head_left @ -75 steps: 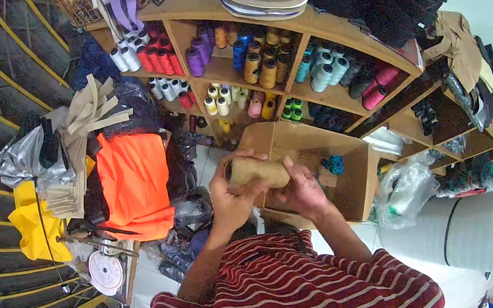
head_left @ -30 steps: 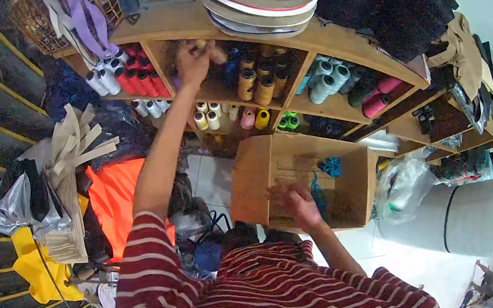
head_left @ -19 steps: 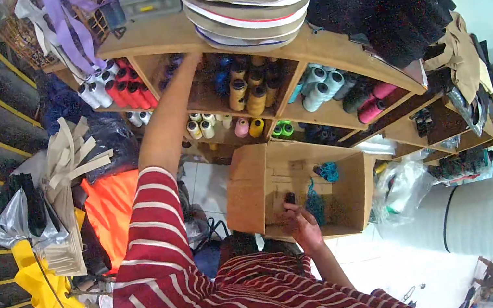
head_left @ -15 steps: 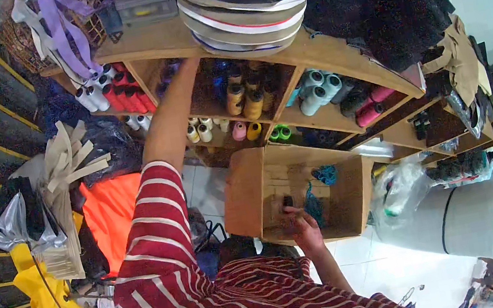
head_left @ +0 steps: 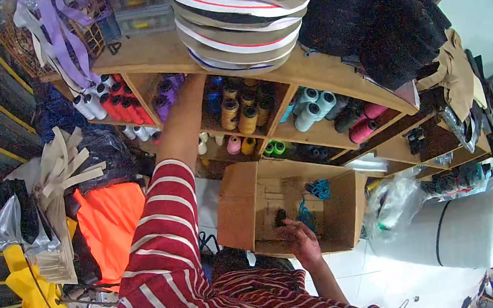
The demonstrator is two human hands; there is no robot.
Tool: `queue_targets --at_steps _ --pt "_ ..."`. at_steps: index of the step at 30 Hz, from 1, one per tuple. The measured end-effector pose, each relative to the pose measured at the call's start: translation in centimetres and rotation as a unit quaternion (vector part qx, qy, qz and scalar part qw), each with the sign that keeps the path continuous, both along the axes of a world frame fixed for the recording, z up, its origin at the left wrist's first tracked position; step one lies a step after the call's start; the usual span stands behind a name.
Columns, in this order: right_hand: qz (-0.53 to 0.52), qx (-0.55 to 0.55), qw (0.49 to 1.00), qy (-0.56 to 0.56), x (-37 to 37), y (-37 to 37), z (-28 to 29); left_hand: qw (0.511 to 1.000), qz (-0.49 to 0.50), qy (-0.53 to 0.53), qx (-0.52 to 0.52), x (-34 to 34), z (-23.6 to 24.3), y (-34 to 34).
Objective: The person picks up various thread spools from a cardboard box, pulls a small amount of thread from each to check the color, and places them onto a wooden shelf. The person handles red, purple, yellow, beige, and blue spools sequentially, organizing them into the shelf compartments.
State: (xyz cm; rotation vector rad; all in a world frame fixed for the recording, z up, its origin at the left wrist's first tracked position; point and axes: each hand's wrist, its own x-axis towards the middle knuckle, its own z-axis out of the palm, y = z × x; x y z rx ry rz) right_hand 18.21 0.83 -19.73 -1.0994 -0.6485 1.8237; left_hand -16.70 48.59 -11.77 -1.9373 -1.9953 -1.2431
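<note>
While the left forearm (head_left: 179, 129) runs up into an upper compartment of the wooden shelf (head_left: 140, 55), the shelf spreads across the scene as its largest piece, curving down toward the right. The thick white roll (head_left: 464, 231), ringed by a dark strap, lies on the right. The person wears a red striped shirt (head_left: 169, 260), its left sleeve stretched forward. The open cardboard box (head_left: 349, 205) stands below the shelf, one flap folded out to the left. Atop the shelf sits a leaning stack of reels (head_left: 243, 22), and an orange cloth (head_left: 113, 230) hangs well to the left.

The left hand is hidden inside the compartment, so whether it grasps anything cannot be told. Purple spools (head_left: 165, 96) stand left of that forearm; blue spools (head_left: 214, 99) and tan spools (head_left: 247, 117) stand to its right.

The right hand (head_left: 302, 243) is over the near part of the box, palm partly turned in, fingers loosely bent. A teal yarn tangle (head_left: 317, 190) lies in the box beyond it. Smallest, a dark piece (head_left: 280, 216) shows at the fingertips; whether they grip it or merely pass before it is unclear.
</note>
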Motion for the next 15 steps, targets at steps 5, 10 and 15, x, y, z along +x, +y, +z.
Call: queue_targets --at_steps 5,10,15 --pt "-0.012 -0.044 0.999 0.001 -0.1 0.1 1.6 1.000 -0.006 -0.001 0.004 0.1 0.1 -0.4" --pt "-0.010 -0.031 0.999 -0.018 0.3 -0.2 0.8 1.000 -0.011 -0.005 0.018 0.1 0.5 -1.1" --pt "-0.025 -0.033 0.999 -0.010 -0.5 -0.5 2.2 0.995 -0.032 -0.016 0.098 0.0 0.7 -4.0"
